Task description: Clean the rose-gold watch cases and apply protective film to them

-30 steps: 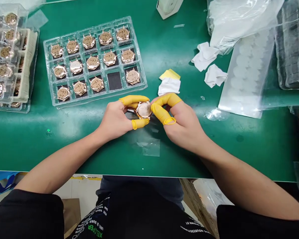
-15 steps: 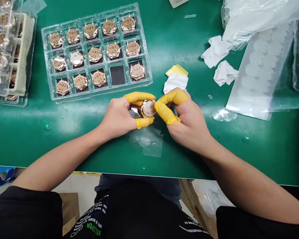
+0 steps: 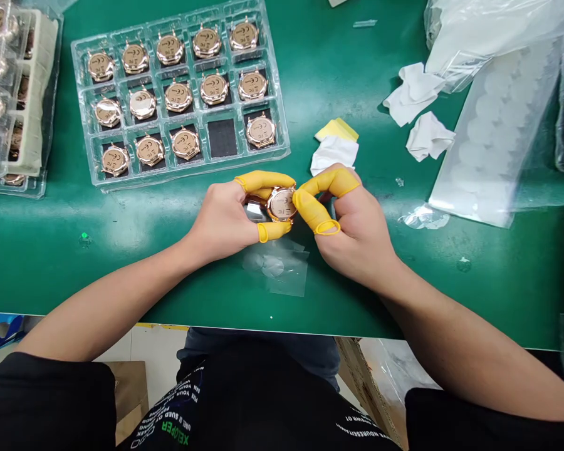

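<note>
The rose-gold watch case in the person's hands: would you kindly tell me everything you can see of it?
The round rose-gold watch case has a polished metal rim around a pale, glossy disc printed with small dark marks. It is pinched between the yellow-cotted fingers of the left hand and those of the right hand. A shiny metallic band, perhaps its strap, runs from it toward the left hand.

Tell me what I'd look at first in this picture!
The shiny gold watch comes first, pinched between the left hand and right hand, whose fingers wear bright yellow cots. Just above, a clear tray holds rows of matching watches on the green table.
</note>
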`<action>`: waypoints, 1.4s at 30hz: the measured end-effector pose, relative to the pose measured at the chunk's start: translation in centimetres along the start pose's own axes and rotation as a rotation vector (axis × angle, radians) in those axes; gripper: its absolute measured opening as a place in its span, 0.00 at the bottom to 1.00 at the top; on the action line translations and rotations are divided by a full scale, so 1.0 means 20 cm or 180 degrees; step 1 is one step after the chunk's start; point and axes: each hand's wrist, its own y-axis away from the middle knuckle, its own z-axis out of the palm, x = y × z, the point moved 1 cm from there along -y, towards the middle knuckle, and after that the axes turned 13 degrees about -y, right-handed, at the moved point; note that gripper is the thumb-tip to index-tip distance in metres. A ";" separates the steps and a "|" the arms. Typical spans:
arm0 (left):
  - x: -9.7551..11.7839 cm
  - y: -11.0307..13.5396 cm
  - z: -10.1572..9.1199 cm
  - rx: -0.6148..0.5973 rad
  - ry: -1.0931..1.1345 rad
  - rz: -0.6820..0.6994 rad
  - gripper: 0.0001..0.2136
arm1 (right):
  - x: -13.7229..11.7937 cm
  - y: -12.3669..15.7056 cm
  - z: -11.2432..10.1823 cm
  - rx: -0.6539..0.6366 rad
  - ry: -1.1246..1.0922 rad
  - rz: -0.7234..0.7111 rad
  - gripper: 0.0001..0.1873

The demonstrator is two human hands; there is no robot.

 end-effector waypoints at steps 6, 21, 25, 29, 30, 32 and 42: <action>0.01 0.00 0.00 0.0007 0.0021 -0.0032 0.23 | 0.00 -0.02 -0.07 0.0578 0.0007 -0.0035 0.16; 0.01 0.01 -0.01 0.0057 0.0011 -0.0094 0.25 | 0.21 -0.17 -0.35 0.1362 0.1554 0.0026 0.09; 0.01 0.01 -0.01 0.0062 -0.0013 -0.0138 0.25 | 0.28 -0.21 -0.35 0.1596 0.1828 -0.0139 0.20; 0.03 0.01 -0.01 0.0015 0.0006 -0.0331 0.25 | 0.30 -0.26 -0.23 0.0885 0.1804 0.0065 0.17; 0.04 0.01 -0.02 -0.0011 0.0012 -0.0409 0.25 | 0.29 -0.27 -0.21 0.0760 0.1884 0.0213 0.16; 0.05 0.01 -0.02 -0.0051 0.0019 -0.0540 0.26 | 0.24 -0.29 -0.18 0.0603 0.1920 0.0416 0.14; 0.06 0.00 -0.01 0.0188 0.0169 -0.0731 0.25 | 0.03 -0.10 -0.13 0.0062 0.0290 0.0075 0.08</action>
